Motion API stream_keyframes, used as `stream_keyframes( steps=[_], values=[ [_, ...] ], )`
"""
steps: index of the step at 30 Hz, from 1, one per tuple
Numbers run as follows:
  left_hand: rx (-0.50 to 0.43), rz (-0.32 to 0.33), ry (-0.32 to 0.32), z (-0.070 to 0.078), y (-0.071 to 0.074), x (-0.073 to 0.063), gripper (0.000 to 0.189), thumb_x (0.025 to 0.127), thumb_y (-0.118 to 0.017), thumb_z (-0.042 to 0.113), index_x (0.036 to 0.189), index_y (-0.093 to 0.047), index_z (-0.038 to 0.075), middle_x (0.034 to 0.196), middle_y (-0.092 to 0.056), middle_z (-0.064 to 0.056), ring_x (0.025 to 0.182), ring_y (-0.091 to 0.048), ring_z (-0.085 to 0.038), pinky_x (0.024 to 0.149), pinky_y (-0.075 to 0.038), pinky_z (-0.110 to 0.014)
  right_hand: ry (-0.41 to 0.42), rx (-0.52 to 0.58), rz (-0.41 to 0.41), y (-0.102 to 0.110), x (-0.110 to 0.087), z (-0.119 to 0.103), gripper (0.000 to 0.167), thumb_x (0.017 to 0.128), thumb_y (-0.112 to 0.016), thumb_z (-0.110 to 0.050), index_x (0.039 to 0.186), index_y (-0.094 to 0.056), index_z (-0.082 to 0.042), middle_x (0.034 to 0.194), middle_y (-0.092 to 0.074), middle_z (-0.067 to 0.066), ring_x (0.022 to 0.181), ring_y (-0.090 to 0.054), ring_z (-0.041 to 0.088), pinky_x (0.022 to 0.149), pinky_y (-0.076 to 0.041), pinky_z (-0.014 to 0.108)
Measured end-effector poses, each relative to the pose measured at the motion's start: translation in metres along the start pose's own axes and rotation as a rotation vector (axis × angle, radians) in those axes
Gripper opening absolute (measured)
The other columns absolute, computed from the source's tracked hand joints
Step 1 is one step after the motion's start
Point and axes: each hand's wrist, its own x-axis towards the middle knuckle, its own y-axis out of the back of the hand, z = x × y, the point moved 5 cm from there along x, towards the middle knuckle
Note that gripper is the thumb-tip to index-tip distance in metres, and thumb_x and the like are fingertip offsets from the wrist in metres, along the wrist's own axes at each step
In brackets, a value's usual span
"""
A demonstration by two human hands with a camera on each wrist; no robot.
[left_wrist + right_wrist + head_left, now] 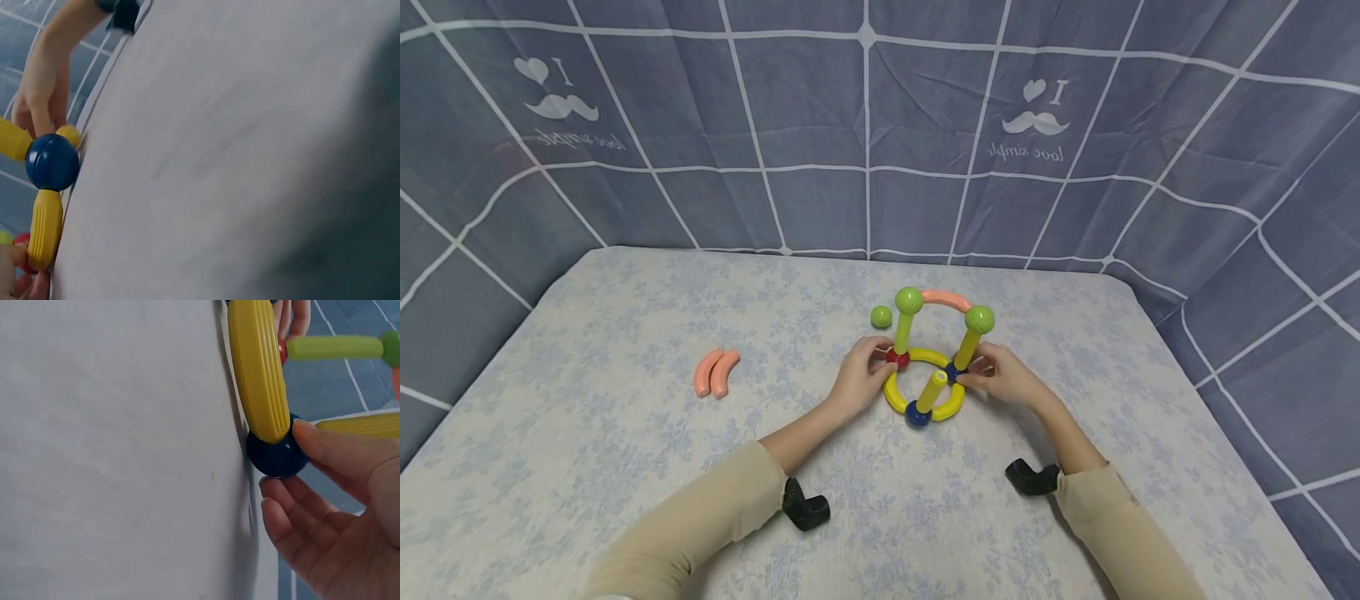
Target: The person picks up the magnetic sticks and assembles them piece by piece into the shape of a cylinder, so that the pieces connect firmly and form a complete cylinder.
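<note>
A toy frame of curved yellow rods (892,395) forms a ring joined by balls. My left hand (856,382) holds the red ball (897,359), from which a green rod (903,333) rises to a green ball (909,300). Between thumb and fingers, my right hand (1009,381) pinches a dark blue ball (279,453). Its upright yellow rod (967,348) bears another green ball (980,319). At the front, a second blue ball (52,162) carries a bare-topped yellow rod (932,390). A pink curved rod (946,298) spans between the green balls; whether both ends are joined I cannot tell.
Two pink curved pieces (716,372) lie side by side on the left of the patterned tabletop (625,467). A loose green ball (882,317) sits behind my left hand. A grey-blue checked curtain (820,125) hangs behind the table and along its sides.
</note>
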Motion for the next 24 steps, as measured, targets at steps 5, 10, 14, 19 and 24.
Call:
stream_keyframes(
  steps=[5,10,14,19,24],
  values=[
    [-0.04,-0.046,0.021,-0.006,-0.001,0.01,0.026,0.086,-0.062,0.003,0.111,-0.06,-0.003,0.108,-0.059,-0.015,0.096,-0.06,-0.027,0.078,-0.051,-0.028,-0.021,-0.062,-0.001,-0.006,-0.011,-0.007,0.028,0.08,-0.071,-0.012,0.102,-0.058,0.0,0.093,-0.062,0.011,0.081,-0.059,0.022,0.068,-0.051,0.03],
    [-0.105,-0.11,0.048,-0.009,0.002,0.008,0.03,0.09,-0.056,0.005,0.12,-0.057,-0.001,0.119,-0.056,-0.015,0.106,-0.056,-0.027,0.089,-0.047,-0.033,-0.022,-0.072,-0.04,-0.014,-0.016,-0.014,0.032,0.079,-0.072,-0.017,0.103,-0.057,-0.003,0.091,-0.062,0.007,0.08,-0.06,0.019,0.067,-0.05,0.029],
    [-0.139,-0.046,0.075,-0.004,0.01,-0.006,0.028,0.093,-0.049,0.003,0.12,-0.057,-0.001,0.12,-0.055,-0.013,0.108,-0.053,-0.026,0.092,-0.044,-0.036,-0.004,-0.053,-0.071,-0.015,-0.016,-0.015,0.032,0.08,-0.072,-0.017,0.104,-0.057,-0.004,0.096,-0.062,0.007,0.084,-0.06,0.02,0.07,-0.05,0.03],
    [-0.291,-0.03,0.066,0.008,0.012,-0.033,0.025,0.089,-0.049,-0.002,0.112,-0.058,-0.004,0.109,-0.06,-0.016,0.101,-0.053,-0.029,0.085,-0.044,-0.033,0.037,0.003,-0.15,-0.013,-0.013,-0.013,0.032,0.081,-0.07,-0.014,0.108,-0.058,-0.004,0.109,-0.06,0.012,0.087,-0.059,0.022,0.072,-0.05,0.031],
    [-0.2,-0.144,-0.052,0.017,0.004,-0.052,0.037,0.082,-0.067,0.008,0.116,-0.056,-0.001,0.109,-0.059,-0.013,0.1,-0.052,-0.025,0.084,-0.044,-0.034,0.048,0.033,-0.191,-0.011,-0.009,-0.012,0.028,0.08,-0.071,-0.013,0.105,-0.061,-0.004,0.11,-0.06,0.013,0.087,-0.059,0.021,0.073,-0.051,0.03]
  ],
)
